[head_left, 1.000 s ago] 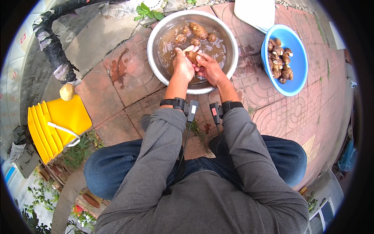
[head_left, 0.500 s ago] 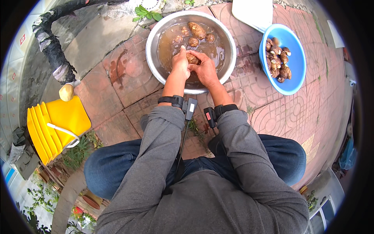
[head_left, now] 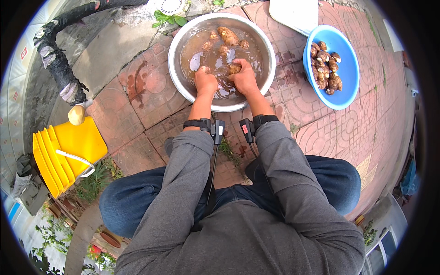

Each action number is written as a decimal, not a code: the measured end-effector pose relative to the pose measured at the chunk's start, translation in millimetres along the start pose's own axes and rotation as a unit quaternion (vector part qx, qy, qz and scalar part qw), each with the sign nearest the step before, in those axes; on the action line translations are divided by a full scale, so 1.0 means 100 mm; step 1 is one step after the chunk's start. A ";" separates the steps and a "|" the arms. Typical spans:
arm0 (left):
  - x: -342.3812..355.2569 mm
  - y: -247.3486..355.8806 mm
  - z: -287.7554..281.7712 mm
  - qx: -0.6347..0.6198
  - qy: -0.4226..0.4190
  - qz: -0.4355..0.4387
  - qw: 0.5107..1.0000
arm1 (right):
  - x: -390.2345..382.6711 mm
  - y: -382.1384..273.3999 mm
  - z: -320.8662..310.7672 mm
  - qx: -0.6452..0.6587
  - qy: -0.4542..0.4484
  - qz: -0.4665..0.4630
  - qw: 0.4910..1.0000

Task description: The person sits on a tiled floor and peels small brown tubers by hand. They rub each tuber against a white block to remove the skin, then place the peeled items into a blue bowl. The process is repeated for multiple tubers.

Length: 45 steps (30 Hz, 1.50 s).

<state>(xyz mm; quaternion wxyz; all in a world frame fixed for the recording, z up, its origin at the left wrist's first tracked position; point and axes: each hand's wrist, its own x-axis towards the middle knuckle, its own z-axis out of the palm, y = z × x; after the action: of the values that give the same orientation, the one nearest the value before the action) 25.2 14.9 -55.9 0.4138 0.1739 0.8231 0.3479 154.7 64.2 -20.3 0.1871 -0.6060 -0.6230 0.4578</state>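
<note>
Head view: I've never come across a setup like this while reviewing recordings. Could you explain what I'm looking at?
There is no robot here. The view comes from a wide fisheye camera worn on a person's head, looking down, so straight edges bend near the rim. The picture's left is the person's left.

Both bare hands reach into a metal basin of murky water. The right hand holds a brown tuber; whether the left hand holds anything is hidden. More tubers sit in the basin's far part.

To the right, on reddish paving, a blue basin contains other brown tubers. To the left is a yellow bucket.
</note>
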 end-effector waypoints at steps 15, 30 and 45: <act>-0.10 0.29 -0.22 -0.443 -0.312 -0.146 0.828 | 0.08 -0.03 -0.17 0.511 -0.191 0.249 0.800; -0.26 0.32 -0.11 -0.332 -0.150 -0.125 0.923 | -0.05 -0.15 -0.21 0.018 0.022 0.075 0.997; -0.22 0.27 -0.20 -0.374 -0.173 -0.278 0.868 | -0.08 -0.14 -0.37 0.347 -0.213 0.080 0.910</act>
<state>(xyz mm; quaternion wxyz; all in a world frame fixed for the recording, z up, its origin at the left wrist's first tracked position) 22.1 13.0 -15.7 0.6632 -0.1722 0.5607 0.4650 177.9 71.3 12.6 0.2117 -0.4386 -0.3995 0.7766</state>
